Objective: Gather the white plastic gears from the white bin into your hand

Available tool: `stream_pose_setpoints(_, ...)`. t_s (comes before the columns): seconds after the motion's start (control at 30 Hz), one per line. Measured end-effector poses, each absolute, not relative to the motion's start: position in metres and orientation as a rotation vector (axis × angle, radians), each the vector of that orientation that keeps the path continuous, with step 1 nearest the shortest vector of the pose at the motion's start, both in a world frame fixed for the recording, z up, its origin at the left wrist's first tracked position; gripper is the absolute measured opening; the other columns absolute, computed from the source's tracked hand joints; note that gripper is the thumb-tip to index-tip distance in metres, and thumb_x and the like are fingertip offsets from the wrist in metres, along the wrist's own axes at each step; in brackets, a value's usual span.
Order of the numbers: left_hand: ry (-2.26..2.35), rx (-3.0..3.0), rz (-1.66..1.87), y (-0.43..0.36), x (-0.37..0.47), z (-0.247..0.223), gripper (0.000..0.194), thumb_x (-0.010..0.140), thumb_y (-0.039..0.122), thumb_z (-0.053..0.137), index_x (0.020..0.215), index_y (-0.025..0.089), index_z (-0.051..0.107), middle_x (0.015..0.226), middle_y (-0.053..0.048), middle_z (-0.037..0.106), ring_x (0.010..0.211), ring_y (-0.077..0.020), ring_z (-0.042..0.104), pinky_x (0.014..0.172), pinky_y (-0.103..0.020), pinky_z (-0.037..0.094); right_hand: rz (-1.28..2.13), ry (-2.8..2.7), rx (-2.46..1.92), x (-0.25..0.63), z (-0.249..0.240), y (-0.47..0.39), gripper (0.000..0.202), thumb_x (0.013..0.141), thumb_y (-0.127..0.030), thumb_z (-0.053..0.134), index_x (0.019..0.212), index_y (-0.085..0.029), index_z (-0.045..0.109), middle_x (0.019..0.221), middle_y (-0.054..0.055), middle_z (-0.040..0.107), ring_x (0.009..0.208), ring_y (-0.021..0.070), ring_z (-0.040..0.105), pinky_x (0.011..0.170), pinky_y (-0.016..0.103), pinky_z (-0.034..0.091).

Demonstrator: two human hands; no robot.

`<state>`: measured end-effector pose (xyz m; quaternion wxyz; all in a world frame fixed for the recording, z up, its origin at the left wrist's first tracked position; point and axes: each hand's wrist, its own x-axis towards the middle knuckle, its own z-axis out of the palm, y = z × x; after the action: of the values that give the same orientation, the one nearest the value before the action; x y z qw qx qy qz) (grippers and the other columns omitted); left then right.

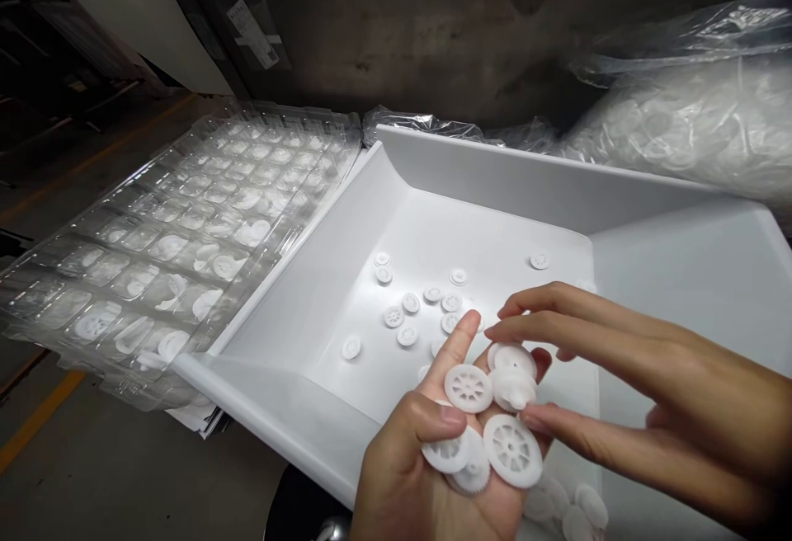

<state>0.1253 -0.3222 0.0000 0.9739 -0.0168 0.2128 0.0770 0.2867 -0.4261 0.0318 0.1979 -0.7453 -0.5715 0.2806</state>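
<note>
At far left, lying tilted beside the tray: a stack of clear blister trays [179, 236], pockets in rows, several of the nearer pockets holding white gear wheels, others hard to read through the glare. Just right of that, touching the stack along its edge, sitting wide and shallow: a white plastic tray [507, 170] with sloped walls. Scattered over its floor, lying flat and mostly apart from one another: loose small white gear wheels [408, 303], one off alone toward the back right corner. Lower down, at centre, hovering palm up over the tray's near wall: left hand [426, 458], cupping a handful of white spoked gear wheels [469, 388], thumb pressing on one at the palm's edge, forefinger stretching up past the pile. Overlapping in that palm, some flat and showing spokes, one showing a small toothed hub. Coming in from the right and meeting the pile: right hand [594, 376], fingers spread long and loosely curved, fingertips touching the uppermost wheels, thumb reaching under the heap; not clear whether pinching any single wheel. Below that wrist, lying on the tray floor: a few more wheels. Farther right and behind, bulging against the wall: clear plastic bags [693, 112] packed with more white parts.
</note>
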Motion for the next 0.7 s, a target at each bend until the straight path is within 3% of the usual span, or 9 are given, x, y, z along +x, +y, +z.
stream_pose_setpoints(0.17,0.447,-0.069,0.213,-0.325,0.131,0.006,0.070,0.074,0.016,0.048,0.144,0.011,0.043,0.118,-0.014,0.064,0.134,-0.0318,0.046,0.115,-0.050,0.026,0.816,-1.588,-2.122,0.291,0.032,-0.427,0.042,0.091,-0.054,0.061,0.128,-0.044,0.043,0.133,-0.003,0.048,0.112,0.0239,0.055,0.088,0.036,0.056)
stream_pose_setpoints(0.3,0.483,-0.066,0.193,-0.326,0.133,0.008,0.069,0.074,0.015,0.051,0.143,0.011,0.044,0.119,-0.014,0.063,0.135,-0.0312,0.045,0.121,-0.050,0.010,0.870,-1.604,-2.109,0.296,0.033,-0.429,0.044,0.088,-0.049,0.066,0.127,-0.045,0.046,0.132,-0.005,0.049,0.114,0.0239,0.054,0.090,0.035,0.055)
stream_pose_setpoints(0.37,0.464,-0.080,0.195,-0.327,0.133,0.008,0.068,0.075,0.014,0.051,0.143,0.010,0.044,0.116,-0.013,0.065,0.133,-0.0304,0.047,0.121,-0.050,0.008,0.901,-1.589,-2.080,0.299,0.034,-0.428,0.038,0.088,-0.046,0.068,0.122,-0.045,0.051,0.130,-0.006,0.052,0.113,0.0235,0.055,0.089,0.034,0.054)
stream_pose_setpoints(0.53,0.436,-0.147,0.230,-0.328,0.133,0.008,0.065,0.078,0.010,0.048,0.142,0.002,0.043,0.108,-0.014,0.070,0.127,-0.0285,0.054,0.118,-0.044,0.027,0.904,-1.523,-2.012,0.301,0.035,-0.420,0.027,0.088,-0.048,0.067,0.112,-0.039,0.061,0.113,-0.003,0.063,0.099,0.0224,0.061,0.080,0.033,0.054)
stream_pose_setpoints(0.7,0.422,-0.095,0.143,-0.326,0.129,0.003,0.068,0.079,0.014,0.055,0.146,0.010,0.039,0.138,-0.015,0.057,0.127,-0.0221,0.055,0.110,-0.033,0.040,0.694,-1.412,-1.966,0.292,0.035,-0.417,0.036,0.089,-0.056,0.057,0.108,-0.028,0.069,0.091,0.006,0.069,0.089,0.0279,0.065,0.072,0.035,0.055)
